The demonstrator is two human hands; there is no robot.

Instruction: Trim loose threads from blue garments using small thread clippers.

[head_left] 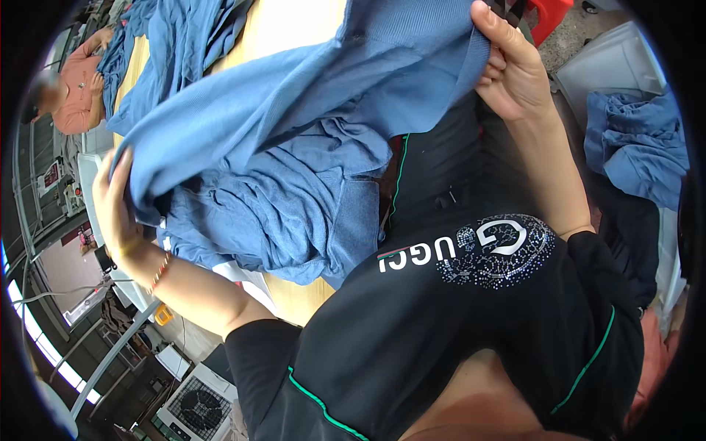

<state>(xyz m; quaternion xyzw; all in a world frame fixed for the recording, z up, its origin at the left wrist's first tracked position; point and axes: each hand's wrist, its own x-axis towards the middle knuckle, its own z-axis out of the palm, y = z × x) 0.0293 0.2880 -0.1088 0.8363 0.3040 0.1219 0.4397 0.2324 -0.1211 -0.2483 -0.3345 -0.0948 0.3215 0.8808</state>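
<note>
A blue knit garment point(243, 117) with a ribbed edge is stretched across in front of me, held up above the table. My right hand point(515, 73) pinches its ribbed edge at the upper right, thumb on top. At the other end, my left hand point(121, 206) grips the fabric, with part of the fingers hidden behind it. Below the raised garment lies a crumpled heap of blue knitwear point(272, 209), close to my body. The raised cloth covers part of this heap.
More blue garments point(173, 44) lie on the light wooden table point(283, 22) at the far left. Another person point(77, 88) stands beyond them. At right, a translucent bin point(610, 62) holds blue garments point(636, 140). A red plastic item point(550, 18) stands near it.
</note>
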